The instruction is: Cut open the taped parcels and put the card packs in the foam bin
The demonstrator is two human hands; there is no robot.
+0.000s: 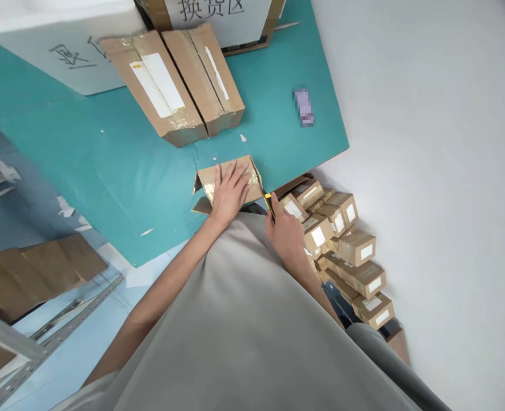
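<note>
A small cardboard box (253, 193) lies at the near edge of the green table, with flaps standing out at its left end. My left hand (231, 191) rests on its taped top, fingers spread. At the box's right end, my right hand (284, 225) is wrapped round a yellow and black cutter (268, 201), whose tip is at the box's right edge. Whether the blade touches the cardboard is too small to tell.
Two long cardboard boxes (158, 88) (209, 74) stand beyond, beside a white container (64, 51) and a labelled carton (222, 23). A blurred purple object (304, 107) lies on the green table (273, 137). Many small boxes (357, 247) are stacked low at the right.
</note>
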